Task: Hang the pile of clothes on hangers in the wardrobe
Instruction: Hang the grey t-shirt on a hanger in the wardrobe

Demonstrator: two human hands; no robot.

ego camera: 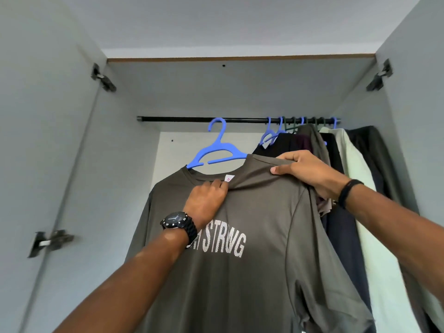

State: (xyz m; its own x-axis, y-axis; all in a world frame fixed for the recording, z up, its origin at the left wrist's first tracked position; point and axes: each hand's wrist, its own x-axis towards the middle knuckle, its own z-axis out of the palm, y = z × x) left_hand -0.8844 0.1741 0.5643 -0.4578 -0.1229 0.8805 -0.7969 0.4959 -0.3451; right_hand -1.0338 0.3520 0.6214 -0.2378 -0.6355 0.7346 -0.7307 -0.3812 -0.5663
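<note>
**T-shirt held up on a blue hanger before the wardrobe rail**

The olive-grey T-shirt (259, 236), printed with pale letters reading "STRONG" across the chest, is held up in front of the open wardrobe (240, 92), below the black rail (182, 119). A blue hanger (217, 153) is partly seated in its neck: the hanger's left arm is tucked under the collar, while the right arm is covered by the shoulder fabric. The hook is seen just in front of or at the rail; whether it rests on the rail cannot be told.

The collar is pinched by the left hand (207, 200) beside a small white neck label (228, 178), the fingers being curled round the fabric edge. A black watch (176, 221) is worn on that wrist. The shirt's right shoulder is gripped by the right hand (302, 173), with the thumb pressed on the front of the cloth and the fingers wrapped over the top. A black band (349, 192) is worn on that wrist.

Further right on the rail, several garments (348, 159) are hung close together on blue and dark hangers, among them black, dark purple, pale green and dark grey pieces. The wardrobe doors are swung open at either side, with metal hinges (103, 76) fixed to them.
</note>
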